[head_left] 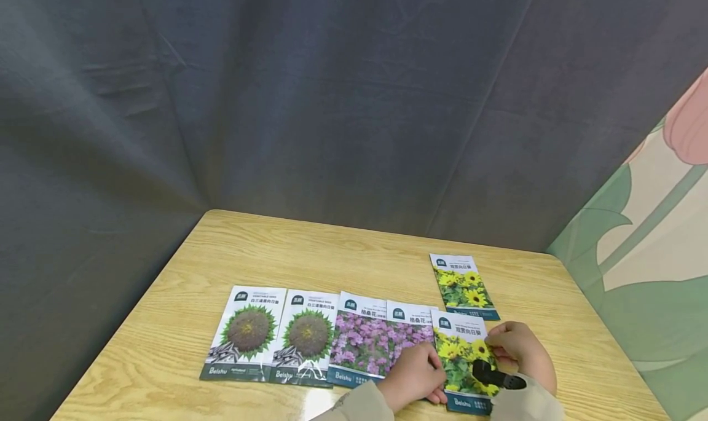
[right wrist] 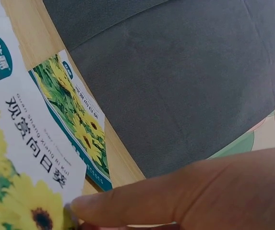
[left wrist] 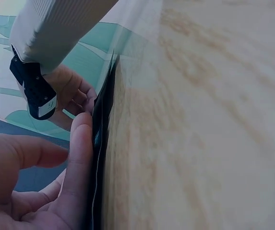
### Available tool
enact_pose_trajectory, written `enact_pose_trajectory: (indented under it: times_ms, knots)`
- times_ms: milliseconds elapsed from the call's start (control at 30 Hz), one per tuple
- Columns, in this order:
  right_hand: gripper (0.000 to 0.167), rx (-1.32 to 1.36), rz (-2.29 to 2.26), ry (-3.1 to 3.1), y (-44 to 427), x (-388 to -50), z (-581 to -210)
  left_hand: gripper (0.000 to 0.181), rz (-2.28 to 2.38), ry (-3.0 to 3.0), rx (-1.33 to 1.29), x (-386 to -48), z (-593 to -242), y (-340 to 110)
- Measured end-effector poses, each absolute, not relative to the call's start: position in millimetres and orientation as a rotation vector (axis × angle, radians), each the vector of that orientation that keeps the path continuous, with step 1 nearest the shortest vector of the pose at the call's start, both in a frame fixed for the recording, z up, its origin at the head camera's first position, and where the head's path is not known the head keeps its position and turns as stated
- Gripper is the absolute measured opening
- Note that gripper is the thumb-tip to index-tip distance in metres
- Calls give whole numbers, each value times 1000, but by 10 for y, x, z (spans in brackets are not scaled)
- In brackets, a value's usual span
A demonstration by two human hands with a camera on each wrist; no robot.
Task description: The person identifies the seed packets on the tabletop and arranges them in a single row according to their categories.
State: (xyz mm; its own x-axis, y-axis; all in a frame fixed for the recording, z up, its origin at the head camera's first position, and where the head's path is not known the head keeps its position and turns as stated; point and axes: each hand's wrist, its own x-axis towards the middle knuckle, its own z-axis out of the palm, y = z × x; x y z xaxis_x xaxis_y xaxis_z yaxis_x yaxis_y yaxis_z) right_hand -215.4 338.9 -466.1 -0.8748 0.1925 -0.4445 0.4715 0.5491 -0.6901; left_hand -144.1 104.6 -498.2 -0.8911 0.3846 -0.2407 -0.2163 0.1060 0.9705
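A yellow-flower seed packet (head_left: 461,347) lies at the right end of a row of packets, its left edge close against a purple-flower packet (head_left: 408,329). My right hand (head_left: 517,347) pinches its right edge; in the right wrist view the thumb (right wrist: 127,206) lies on the printed front and the other fingers are mostly hidden. The left hand (head_left: 415,372) rests where these two packets meet, low down. Seen from the left wrist, an extended finger (left wrist: 79,158) presses along the thin dark packets (left wrist: 99,143).
Another purple-flower packet (head_left: 359,335) and two striped-seed sunflower packets (head_left: 249,332) continue the row leftwards. A second yellow-flower packet (head_left: 464,286) lies behind, near the back right of the wooden table (head_left: 310,255). A dark grey curtain (head_left: 332,101) hangs behind the table.
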Motion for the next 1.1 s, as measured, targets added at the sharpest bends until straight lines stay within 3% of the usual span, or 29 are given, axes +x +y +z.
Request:
enact_pose_trajectory:
  times_ms: [1100]
  knots:
    - [30,530,-1275,2473,3358,-2136,-4639,5,1642,2234,395,-1670,-4749,915]
